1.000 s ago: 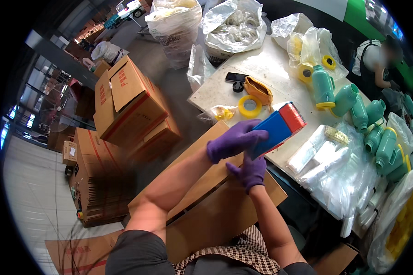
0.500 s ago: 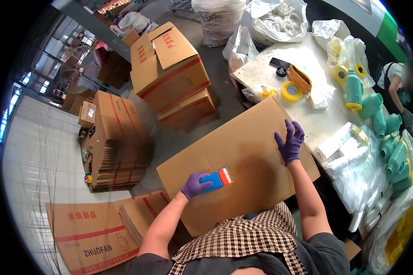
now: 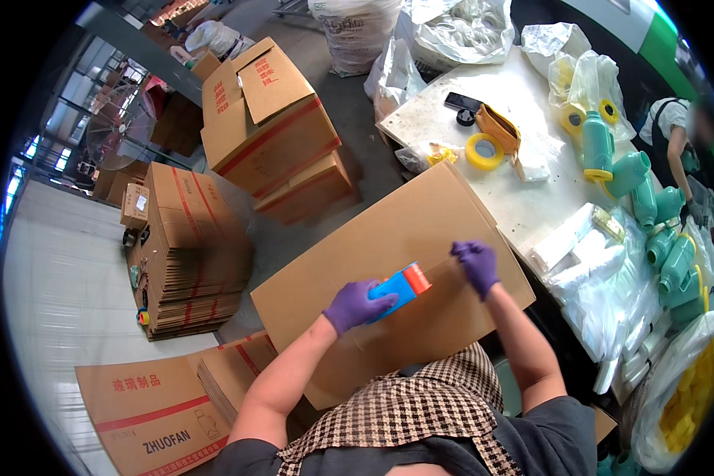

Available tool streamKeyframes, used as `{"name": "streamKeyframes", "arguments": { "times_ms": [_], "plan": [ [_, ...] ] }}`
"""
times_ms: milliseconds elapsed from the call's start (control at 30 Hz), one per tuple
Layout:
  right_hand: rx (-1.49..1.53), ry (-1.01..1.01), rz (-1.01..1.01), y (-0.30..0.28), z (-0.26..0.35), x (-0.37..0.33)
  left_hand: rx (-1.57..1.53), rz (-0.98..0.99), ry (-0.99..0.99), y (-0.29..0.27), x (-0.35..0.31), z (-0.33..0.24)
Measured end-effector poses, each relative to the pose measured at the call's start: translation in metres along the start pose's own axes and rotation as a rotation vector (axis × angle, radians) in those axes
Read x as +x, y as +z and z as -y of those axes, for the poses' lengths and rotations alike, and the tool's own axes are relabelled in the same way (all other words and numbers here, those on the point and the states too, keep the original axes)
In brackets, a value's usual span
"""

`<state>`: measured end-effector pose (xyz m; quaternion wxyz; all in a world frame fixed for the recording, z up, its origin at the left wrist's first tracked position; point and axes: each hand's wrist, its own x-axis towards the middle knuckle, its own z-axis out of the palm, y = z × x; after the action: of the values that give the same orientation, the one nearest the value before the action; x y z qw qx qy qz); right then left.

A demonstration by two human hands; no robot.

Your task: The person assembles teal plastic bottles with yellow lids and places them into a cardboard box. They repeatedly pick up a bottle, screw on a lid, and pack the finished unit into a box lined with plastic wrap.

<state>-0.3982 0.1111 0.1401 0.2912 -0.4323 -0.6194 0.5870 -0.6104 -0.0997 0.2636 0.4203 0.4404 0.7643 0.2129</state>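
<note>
A large brown cardboard box (image 3: 397,226) lies tilted in front of me, one broad face up. My left hand (image 3: 352,307), in a purple glove, grips a blue tape dispenser (image 3: 393,297) with a red-orange front end, held over the middle of that face. To its right is my right hand (image 3: 477,268), gloved in purple as well. Its fingers are curled closed above the right half of the box. Whatever those fingers pinch, if anything, is too small to make out.
Beyond the box stands a white worktable (image 3: 436,115) with a yellow tape roll (image 3: 484,151), a phone (image 3: 462,101), and several green bottles (image 3: 597,147). Stacked flat cartons (image 3: 194,278) and closed boxes (image 3: 274,119) stand on the left. Another person (image 3: 674,135) is at the far right.
My right hand has come off the box's right edge, moved left and down, and its spread fingers have closed. My left hand has shifted the dispenser up and right and tilted it.
</note>
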Motion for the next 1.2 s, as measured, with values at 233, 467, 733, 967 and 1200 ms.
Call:
{"name": "streamKeyframes", "arguments": {
  "times_ms": [233, 467, 733, 967, 1200],
  "plan": [
    [-0.904, 0.143, -0.235, -0.167, -0.054, 0.156, 0.249, 0.045, -0.108, 0.034, 0.124, -0.132],
    [-1.033, 0.541, 0.322, -0.083, -0.104, 0.155, 0.16, -0.106, 0.018, 0.039, 0.104, -0.072],
    [-1.011, 0.152, 0.061, -0.016, 0.032, 0.103, 0.029, -0.113, 0.033, 0.039, 0.107, -0.079],
    [-1.099, 0.12, -0.034, -0.015, 0.03, 0.109, -0.132, 0.138, -0.184, -0.085, -0.09, 0.121],
    [-1.134, 0.134, -0.057, -0.004, 0.037, 0.116, 0.394, 0.072, -0.81, -0.133, -0.298, 0.376]
  ]
}}
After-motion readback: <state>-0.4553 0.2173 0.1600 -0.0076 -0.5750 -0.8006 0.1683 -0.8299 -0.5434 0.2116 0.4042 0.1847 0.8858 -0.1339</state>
